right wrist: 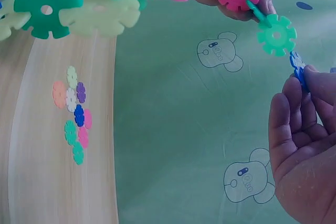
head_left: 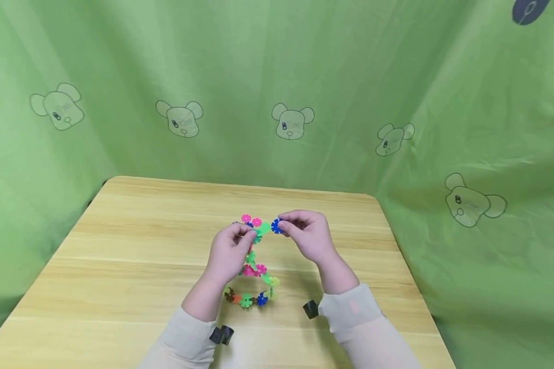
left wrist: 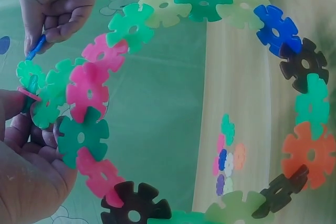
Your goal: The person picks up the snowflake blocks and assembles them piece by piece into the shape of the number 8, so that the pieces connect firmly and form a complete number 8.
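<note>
My left hand (head_left: 231, 253) grips a ring-shaped chain of slotted plastic snowflake discs (head_left: 246, 300) by its upper part. Pink, green, black, orange and blue discs in the left wrist view are linked slot to slot, and the ring hangs in a wide loop. A bright green disc (right wrist: 276, 35) sticks out from the held part. Between thumb and fingertips, my right hand (head_left: 311, 238) pinches a blue snowflake disc (right wrist: 297, 69). This disc's edge meets the bright green one; whether their slots are engaged I cannot tell. The left fingers partly cover the links they hold.
Several loose snowflake discs (right wrist: 71, 99) lie in a cluster on the wooden table (head_left: 166, 215); the left hand and chain partly hide that area in the head view. Green curtains (head_left: 240, 148) with bear-head prints surround the table. Black camera mounts (head_left: 221, 335) sit at both wrists.
</note>
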{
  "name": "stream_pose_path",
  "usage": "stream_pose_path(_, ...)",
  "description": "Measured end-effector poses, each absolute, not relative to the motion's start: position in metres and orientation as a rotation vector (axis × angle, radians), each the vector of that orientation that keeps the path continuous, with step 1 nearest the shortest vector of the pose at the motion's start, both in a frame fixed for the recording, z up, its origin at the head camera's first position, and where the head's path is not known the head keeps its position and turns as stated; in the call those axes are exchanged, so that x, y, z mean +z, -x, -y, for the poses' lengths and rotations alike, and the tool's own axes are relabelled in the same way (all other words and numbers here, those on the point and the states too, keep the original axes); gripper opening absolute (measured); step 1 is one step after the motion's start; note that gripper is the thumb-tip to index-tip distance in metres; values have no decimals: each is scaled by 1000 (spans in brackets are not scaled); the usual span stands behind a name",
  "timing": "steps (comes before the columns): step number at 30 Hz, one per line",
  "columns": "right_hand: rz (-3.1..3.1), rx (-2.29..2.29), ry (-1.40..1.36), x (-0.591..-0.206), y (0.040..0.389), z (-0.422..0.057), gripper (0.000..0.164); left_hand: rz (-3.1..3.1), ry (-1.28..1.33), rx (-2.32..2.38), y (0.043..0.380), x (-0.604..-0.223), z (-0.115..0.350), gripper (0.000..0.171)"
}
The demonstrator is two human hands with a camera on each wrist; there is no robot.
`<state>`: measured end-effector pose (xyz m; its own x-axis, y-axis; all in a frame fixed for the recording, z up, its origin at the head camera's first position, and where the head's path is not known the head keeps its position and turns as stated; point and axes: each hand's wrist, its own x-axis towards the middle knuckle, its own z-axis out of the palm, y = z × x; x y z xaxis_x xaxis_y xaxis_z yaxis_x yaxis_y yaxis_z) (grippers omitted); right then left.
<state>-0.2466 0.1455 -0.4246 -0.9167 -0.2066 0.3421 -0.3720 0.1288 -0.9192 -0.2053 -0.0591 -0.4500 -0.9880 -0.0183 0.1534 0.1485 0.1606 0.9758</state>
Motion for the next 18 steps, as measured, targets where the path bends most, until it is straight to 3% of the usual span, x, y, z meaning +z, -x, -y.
stream_pose_path(18, 2270, 1843, -780, -432, 244, -141, 4, 2304, 223, -1943, 203, -451, 50, 9)
